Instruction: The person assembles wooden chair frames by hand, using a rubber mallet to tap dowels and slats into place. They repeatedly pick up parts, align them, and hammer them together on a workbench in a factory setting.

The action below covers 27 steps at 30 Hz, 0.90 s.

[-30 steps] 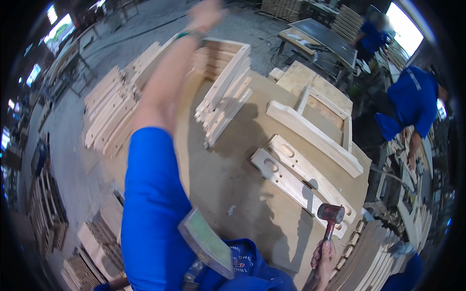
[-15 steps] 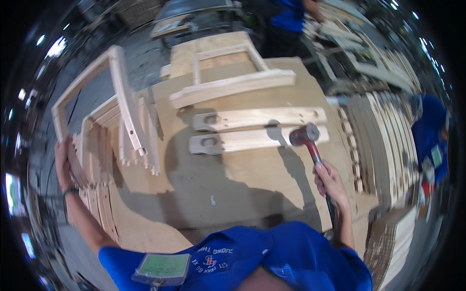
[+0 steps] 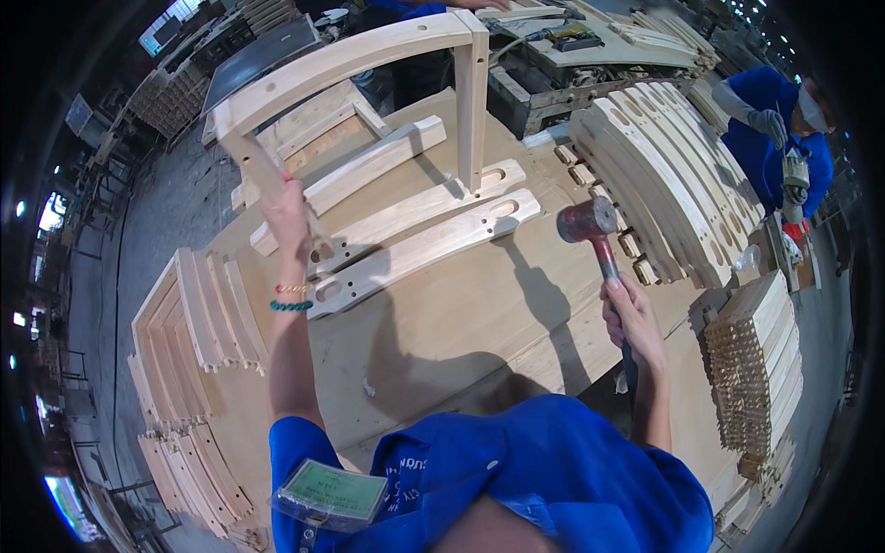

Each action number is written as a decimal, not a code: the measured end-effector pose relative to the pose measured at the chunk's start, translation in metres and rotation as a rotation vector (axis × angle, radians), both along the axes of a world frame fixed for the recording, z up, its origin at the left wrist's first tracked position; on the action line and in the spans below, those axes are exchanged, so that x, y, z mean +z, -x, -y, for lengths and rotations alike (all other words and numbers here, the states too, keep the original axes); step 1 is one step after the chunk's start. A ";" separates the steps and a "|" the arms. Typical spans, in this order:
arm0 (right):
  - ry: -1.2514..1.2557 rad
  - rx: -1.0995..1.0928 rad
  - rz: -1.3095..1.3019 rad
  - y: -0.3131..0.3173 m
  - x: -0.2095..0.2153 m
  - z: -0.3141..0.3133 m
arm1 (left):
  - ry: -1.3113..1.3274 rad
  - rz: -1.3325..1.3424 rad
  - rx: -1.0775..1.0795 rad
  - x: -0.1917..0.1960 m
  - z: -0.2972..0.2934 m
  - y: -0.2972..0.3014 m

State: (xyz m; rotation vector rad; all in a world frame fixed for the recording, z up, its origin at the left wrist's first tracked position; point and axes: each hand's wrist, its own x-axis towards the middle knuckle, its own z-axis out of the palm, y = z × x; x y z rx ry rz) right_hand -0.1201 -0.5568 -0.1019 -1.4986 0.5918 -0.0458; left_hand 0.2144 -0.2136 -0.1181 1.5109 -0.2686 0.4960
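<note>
My left fingers (image 3: pixel 289 205) are holding a wooden frame (image 3: pixel 346 76) over two slotted rails (image 3: pixel 429 249) on the counter (image 3: pixel 452 318). At right, my right fingers (image 3: pixel 619 302) grip a red mallet (image 3: pixel 584 223).

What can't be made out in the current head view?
Head view:
- left hand: much of its grip on the wooden frame, hidden by the hand's back
- mallet: mid-handle, covered by the right hand
- slotted board: part is behind the frame's leg; contact unclear
- co-worker: head, cut off by the upper edge

A head-worn fisheye looks down from close above the worktable (image 3: pixel 442 313).
</note>
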 end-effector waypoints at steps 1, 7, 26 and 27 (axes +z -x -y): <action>-0.003 -0.027 -0.007 0.008 -0.001 0.003 | -0.020 -0.001 -0.007 -0.004 0.011 -0.006; -0.028 -0.096 -0.014 0.026 -0.015 0.022 | -0.082 0.023 -0.068 -0.018 0.037 -0.022; 0.677 0.208 0.313 -0.179 0.090 0.033 | -0.378 0.125 0.021 -0.039 0.017 -0.009; 0.550 0.230 0.224 -0.174 0.102 0.028 | -0.361 0.104 0.014 -0.036 0.014 -0.012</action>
